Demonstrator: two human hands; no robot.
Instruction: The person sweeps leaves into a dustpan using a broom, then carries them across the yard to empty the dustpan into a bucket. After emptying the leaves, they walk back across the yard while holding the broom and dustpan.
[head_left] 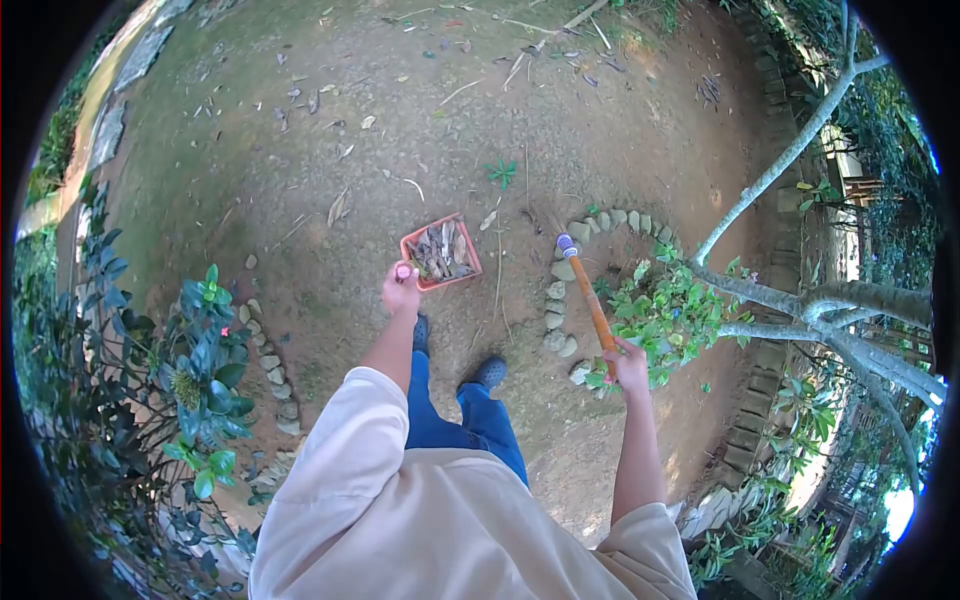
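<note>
An orange-rimmed dustpan (477, 262) full of dry leaves hangs or rests in front of my feet; its height above the soil is hard to tell. My left hand (401, 288) is closed round the end of its handle, at the near left corner. On the right, my right hand (628, 366) grips the orange-brown stick of a broom (590, 300). The broom's purple-and-white collar points forward, and its thin bristles blend into the ground beside the curved row of stones.
Stones (555, 291) curve round a leafy plant (665, 310) at right. A branching tree (860, 300) stands beyond it. Bushes (215, 390) and another stone row (270, 362) are at left. Fallen leaves and twigs lie ahead.
</note>
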